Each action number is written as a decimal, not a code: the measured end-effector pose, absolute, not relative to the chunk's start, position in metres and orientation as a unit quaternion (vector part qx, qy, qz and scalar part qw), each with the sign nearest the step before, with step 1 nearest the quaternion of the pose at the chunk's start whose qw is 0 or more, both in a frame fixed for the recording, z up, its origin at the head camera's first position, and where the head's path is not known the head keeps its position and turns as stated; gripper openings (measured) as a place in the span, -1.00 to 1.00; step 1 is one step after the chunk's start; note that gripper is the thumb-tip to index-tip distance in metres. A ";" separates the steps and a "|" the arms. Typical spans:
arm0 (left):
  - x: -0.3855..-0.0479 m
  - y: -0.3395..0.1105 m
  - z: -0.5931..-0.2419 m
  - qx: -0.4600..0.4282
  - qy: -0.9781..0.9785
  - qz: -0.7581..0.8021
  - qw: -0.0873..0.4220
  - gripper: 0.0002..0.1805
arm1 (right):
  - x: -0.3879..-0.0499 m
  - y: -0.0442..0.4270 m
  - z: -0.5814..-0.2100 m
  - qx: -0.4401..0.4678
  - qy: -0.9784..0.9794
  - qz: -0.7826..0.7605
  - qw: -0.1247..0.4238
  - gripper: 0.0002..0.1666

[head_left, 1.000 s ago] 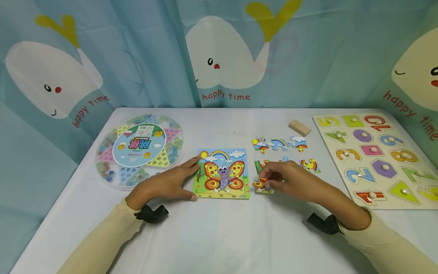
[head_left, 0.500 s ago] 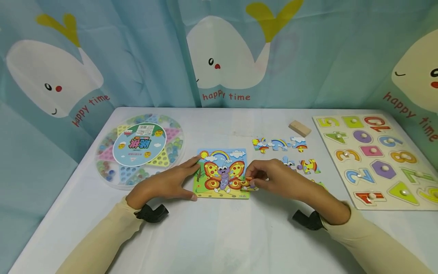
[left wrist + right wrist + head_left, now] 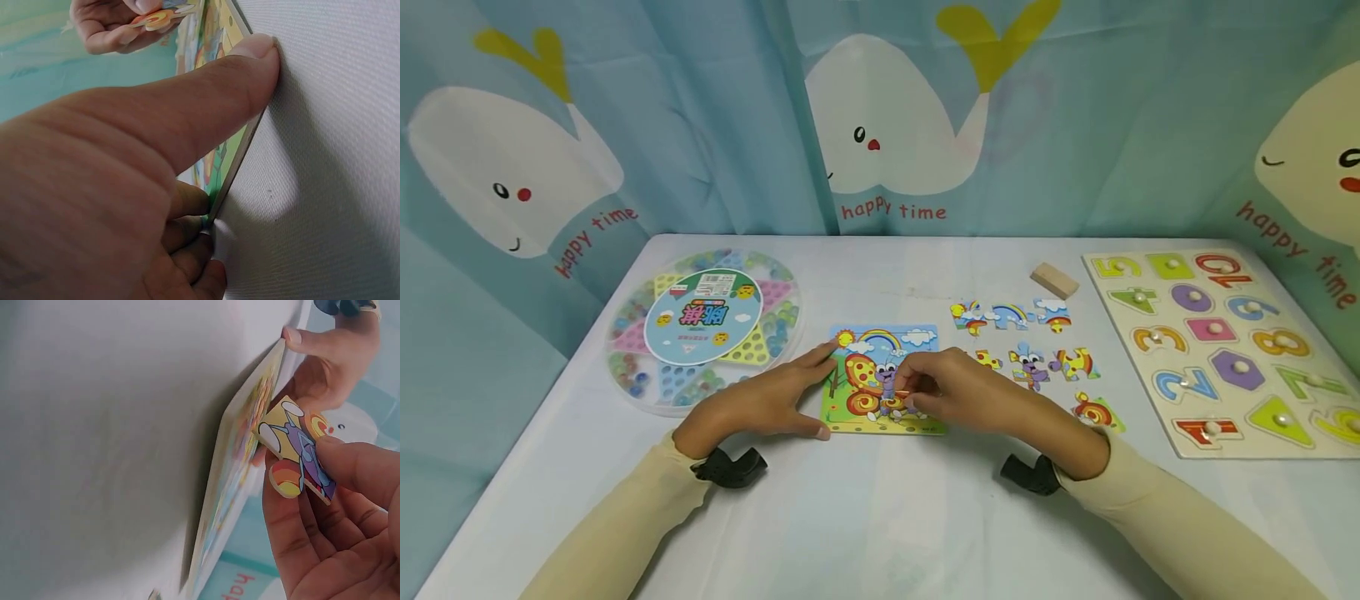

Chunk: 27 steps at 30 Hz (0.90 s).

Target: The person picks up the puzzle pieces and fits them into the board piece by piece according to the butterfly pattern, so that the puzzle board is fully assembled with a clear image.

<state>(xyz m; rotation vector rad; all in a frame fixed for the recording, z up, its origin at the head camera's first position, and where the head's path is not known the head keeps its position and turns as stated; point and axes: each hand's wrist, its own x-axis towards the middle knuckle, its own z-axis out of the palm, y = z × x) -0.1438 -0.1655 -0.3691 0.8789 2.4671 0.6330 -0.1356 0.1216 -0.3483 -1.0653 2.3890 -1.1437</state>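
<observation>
A square butterfly picture board (image 3: 853, 387) lies flat on the table. My left hand (image 3: 767, 404) touches its left side, thumb and fingers spread; in the left wrist view the straight thumb of the left hand (image 3: 144, 125) lies along the board's edge. Between thumb and fingers, my right hand (image 3: 966, 392) pinches a puzzle piece (image 3: 893, 408) above the board, hiding part of the right wing. The right wrist view shows this piece (image 3: 297, 444), purple, yellow and orange, held tilted by the right hand (image 3: 344, 519), clear of the table.
Several loose puzzle pieces (image 3: 1011, 317) lie in rows right of the board, some partly behind the right arm. Behind them is a wooden block (image 3: 1055, 280). A number-and-shape board (image 3: 1213, 354) stands far right, a round marble game (image 3: 703, 321) at left.
My right hand has moved left from the loose pieces to above the picture board, carrying the pinched piece. Loose pieces it had covered are now visible. The left hand has stayed in place.
</observation>
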 end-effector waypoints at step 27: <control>-0.144 -0.166 -0.370 0.323 0.887 0.241 0.224 0.07 | -0.139 0.086 -0.351 -0.364 0.850 -0.352 0.147 -0.86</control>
